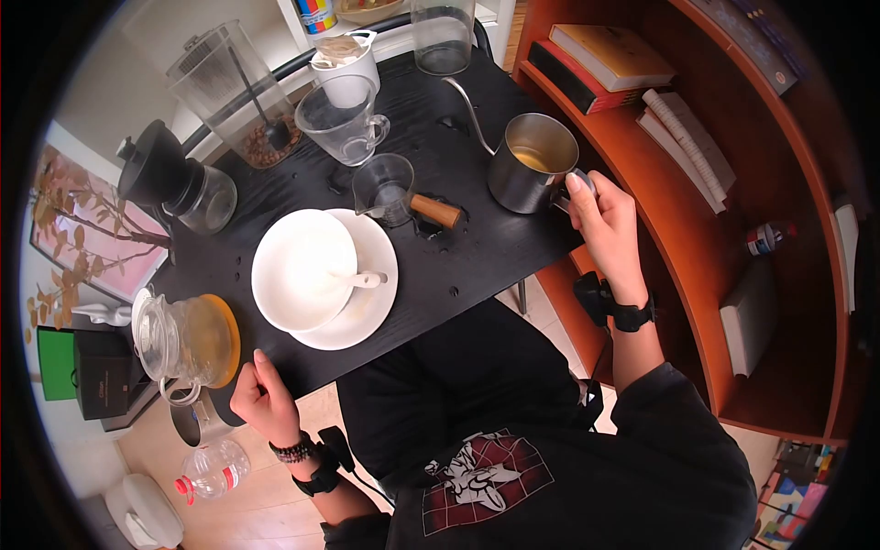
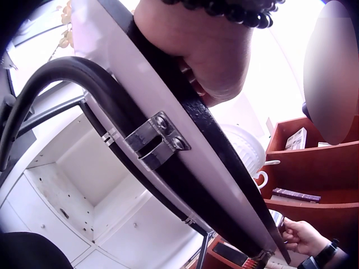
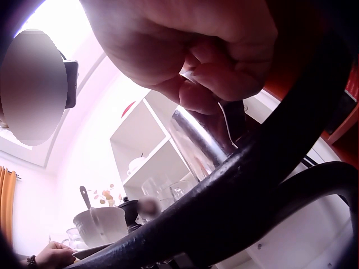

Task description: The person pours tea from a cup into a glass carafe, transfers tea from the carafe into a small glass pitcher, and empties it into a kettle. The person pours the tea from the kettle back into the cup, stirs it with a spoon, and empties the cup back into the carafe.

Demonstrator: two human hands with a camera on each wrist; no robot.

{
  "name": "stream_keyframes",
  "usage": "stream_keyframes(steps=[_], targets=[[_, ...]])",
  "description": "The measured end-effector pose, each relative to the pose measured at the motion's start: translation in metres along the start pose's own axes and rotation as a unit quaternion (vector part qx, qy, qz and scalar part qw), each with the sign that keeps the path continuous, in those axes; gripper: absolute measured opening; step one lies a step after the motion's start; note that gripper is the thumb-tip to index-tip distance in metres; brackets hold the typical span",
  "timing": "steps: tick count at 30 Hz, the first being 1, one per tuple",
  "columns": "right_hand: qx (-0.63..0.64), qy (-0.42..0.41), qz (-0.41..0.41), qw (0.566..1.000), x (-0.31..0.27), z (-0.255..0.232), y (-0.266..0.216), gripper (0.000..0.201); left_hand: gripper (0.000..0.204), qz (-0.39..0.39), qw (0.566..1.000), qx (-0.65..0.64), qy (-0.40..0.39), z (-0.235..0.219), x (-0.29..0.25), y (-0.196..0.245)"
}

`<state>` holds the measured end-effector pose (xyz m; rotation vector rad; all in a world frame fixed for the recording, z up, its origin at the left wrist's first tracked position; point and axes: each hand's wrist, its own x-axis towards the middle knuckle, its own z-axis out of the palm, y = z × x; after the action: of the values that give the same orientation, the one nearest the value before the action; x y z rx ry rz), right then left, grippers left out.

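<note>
My right hand (image 1: 605, 225) grips the handle of a steel gooseneck kettle (image 1: 518, 183) at the table's right side. Yellowish liquid or reflection shows inside the kettle, whose spout points away. In the right wrist view, my curled fingers (image 3: 224, 78) wrap its handle, with the kettle's shiny side (image 3: 196, 140) below. My left hand (image 1: 266, 399) rests at the front left table edge, thumb up, fingers loosely curled, holding nothing. Nearest it is a glass teapot (image 1: 206, 339) of amber liquid. Between the hands, a large white cup (image 1: 302, 266) stands on a white saucer (image 1: 380, 293).
Behind the cup are a small glass pitcher with a wooden handle (image 1: 435, 211) and a glass mug (image 1: 335, 128). A hand grinder (image 1: 151, 165) and a clear bean container (image 1: 266, 147) stand back left. Water drops dot the black table (image 1: 440, 302). A wooden bookshelf (image 1: 623, 156) borders the right.
</note>
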<state>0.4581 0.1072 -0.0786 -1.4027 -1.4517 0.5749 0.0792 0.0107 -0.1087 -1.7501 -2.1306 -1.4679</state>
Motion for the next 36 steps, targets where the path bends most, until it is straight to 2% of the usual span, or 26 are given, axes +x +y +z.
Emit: stream_keyframes(steps=[18, 26, 28, 32, 36], targets=[[-0.033, -0.002, 0.006, 0.999, -0.005, -0.01, 0.0, 0.038, 0.042, 0.002, 1.0, -0.007, -0.007, -0.001, 0.0, -0.002], [-0.015, 0.04, 0.012, 0.999, -0.006, -0.026, 0.016, 0.039, 0.042, 0.009, 1.0, -0.004, -0.003, 0.0, 0.0, -0.001], [-0.002, 0.074, 0.013, 0.997, -0.006, -0.029, 0.018, 0.039, 0.042, 0.01, 1.0, 0.005, -0.004, -0.001, 0.0, 0.0], [-0.026, 0.094, 0.028, 0.995, -0.002, -0.031, 0.019, 0.039, 0.042, 0.007, 1.0, 0.007, -0.004, 0.0, 0.0, 0.0], [-0.017, 0.108, 0.032, 0.993, 0.013, -0.022, -0.006, 0.039, 0.041, 0.005, 1.0, 0.006, -0.005, 0.0, 0.001, 0.001]])
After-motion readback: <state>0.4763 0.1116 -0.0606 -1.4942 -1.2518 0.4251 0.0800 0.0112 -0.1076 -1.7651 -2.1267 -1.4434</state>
